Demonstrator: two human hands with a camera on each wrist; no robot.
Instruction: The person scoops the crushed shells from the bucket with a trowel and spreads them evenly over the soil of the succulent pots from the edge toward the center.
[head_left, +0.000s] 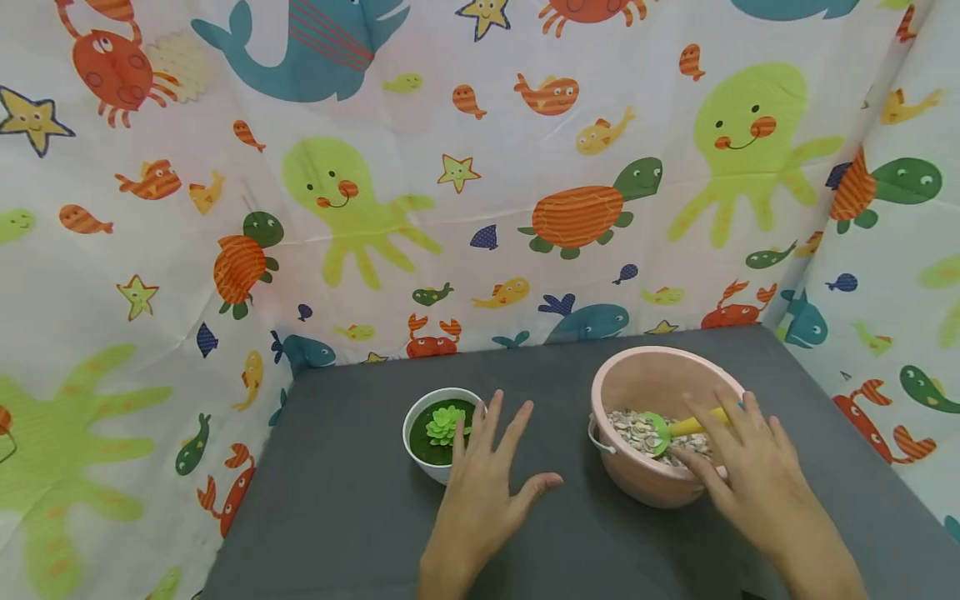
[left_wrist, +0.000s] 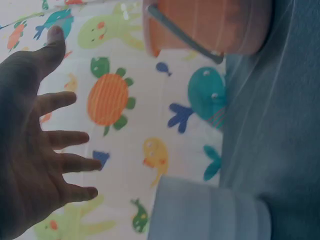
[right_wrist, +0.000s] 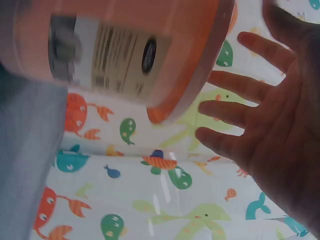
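Note:
My left hand (head_left: 483, 500), fingers spread and holding nothing, hovers in front of a white bowl (head_left: 427, 472). Inside the bowl a light green succulent (head_left: 446, 424) sits on a dark green surface. My right hand (head_left: 757, 479) is held with extended fingers over the near right rim of a pink bucket (head_left: 652, 490); the right wrist view shows nothing gripped in the hand (right_wrist: 280, 120). Small pale pieces like shells or pebbles (head_left: 632, 428) fill the bucket's lower part. A toy shovel with a green blade (head_left: 662, 435) and yellow handle lies on them, its handle partly behind my right fingers.
Both containers stand on a dark grey tabletop (head_left: 337, 500). A white curtain (head_left: 420, 133) printed with sea animals encloses the table at the back and both sides. The bucket's pale handle (head_left: 600, 442) hangs down on its left. A label (right_wrist: 120, 60) is on the bucket's side.

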